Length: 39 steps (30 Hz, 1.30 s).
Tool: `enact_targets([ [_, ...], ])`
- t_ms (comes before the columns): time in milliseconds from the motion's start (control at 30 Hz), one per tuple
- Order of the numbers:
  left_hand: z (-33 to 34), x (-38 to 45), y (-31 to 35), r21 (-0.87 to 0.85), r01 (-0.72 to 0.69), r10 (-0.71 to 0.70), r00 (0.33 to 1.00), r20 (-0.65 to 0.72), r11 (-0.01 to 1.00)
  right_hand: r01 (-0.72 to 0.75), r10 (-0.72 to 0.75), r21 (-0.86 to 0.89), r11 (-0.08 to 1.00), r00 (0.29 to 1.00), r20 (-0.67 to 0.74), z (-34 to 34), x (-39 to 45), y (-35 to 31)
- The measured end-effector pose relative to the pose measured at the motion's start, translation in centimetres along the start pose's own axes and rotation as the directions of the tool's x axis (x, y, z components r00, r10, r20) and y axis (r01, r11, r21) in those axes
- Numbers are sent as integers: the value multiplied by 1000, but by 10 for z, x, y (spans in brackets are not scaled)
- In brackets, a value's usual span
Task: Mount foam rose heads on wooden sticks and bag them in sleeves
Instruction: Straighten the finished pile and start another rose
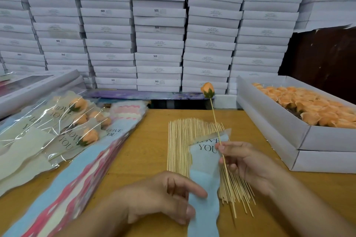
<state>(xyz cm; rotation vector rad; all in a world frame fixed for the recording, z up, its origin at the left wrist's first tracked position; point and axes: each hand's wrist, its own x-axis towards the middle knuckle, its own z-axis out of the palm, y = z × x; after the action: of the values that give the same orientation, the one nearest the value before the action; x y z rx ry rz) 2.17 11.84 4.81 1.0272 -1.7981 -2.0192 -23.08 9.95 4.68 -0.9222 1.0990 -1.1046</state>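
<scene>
Orange rose head (207,89) on thin stick (215,121)

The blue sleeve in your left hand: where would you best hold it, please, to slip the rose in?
Hold the blue sleeve at its narrow lower part, from its left edge, as the left hand does. The wide printed mouth points up and away, so it stays free. The right hand pinches the rose stick beside that mouth, its bare end pointing down.
</scene>
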Motion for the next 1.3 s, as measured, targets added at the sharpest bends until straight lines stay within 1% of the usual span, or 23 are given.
enact_targets([
  [33,-2,0,1,18,-1,1,1000,-14,1000,1,-1,-4,1000,1000,8,0,-1,-1],
  [67,-5,1,1,20,-5,7,997,-79,1000,1,-1,-11,1000,1000,21,0,-2,-2],
  [100,-6,3,2,0,-18,17,982,-188,1000,2,-2,-21,1000,999,35,1,-3,-2],
  [133,-8,7,2,-48,-42,25,948,-316,998,3,-1,-32,999,999,51,2,-4,-1],
  [167,-10,12,2,-114,-82,24,899,-438,990,3,0,-43,999,998,67,4,-4,-1],
  [200,-12,16,2,-185,-130,12,848,-529,974,2,3,-57,998,996,84,6,-5,0],
  [233,-15,20,3,-250,-165,-10,818,-576,954,1,7,-74,997,995,102,8,-6,1],
  [267,-16,22,5,-302,-170,-37,818,-575,938,2,10,-94,996,993,122,10,-7,1],
  [300,-17,24,7,-340,-139,-67,846,-529,930,6,10,-111,994,990,140,12,-8,2],
  [367,-18,26,12,-375,-38,-117,916,-383,926,13,10,-136,991,985,172,16,-10,3],
  [400,-18,29,12,-391,-28,-114,936,-334,920,14,14,-144,989,982,188,17,-11,3],
  [433,-18,31,14,-413,-54,-88,945,-316,909,13,19,-155,988,979,205,18,-12,3],
  [500,-16,35,15,-463,-159,-14,937,-348,872,12,31,-180,984,973,231,20,-13,4],
  [567,-16,39,12,-485,-266,32,899,-437,833,9,40,-200,980,969,243,22,-14,5],
  [633,-17,40,8,-481,-324,48,864,-501,815,4,53,-215,977,965,256,23,-14,6],
  [667,-16,40,6,-465,-333,61,859,-508,820,-1,59,-219,976,964,259,23,-15,7],
  [767,-15,41,3,-414,-343,106,861,-498,843,-9,64,-215,977,965,254,23,-14,9],
  [900,-14,42,1,-338,-348,127,836,-533,874,2,31,-164,987,980,197,19,-11,7],
  [1100,-8,39,-6,-313,-262,97,885,-456,913,61,-54,-119,991,997,59,9,-7,1],
  [1233,-4,38,-7,-373,-265,99,908,-408,889,55,-50,-123,991,998,43,10,-4,4],
  [1300,-2,38,-7,-367,-268,105,907,-408,891,44,-37,-127,991,998,59,13,-4,7],
])
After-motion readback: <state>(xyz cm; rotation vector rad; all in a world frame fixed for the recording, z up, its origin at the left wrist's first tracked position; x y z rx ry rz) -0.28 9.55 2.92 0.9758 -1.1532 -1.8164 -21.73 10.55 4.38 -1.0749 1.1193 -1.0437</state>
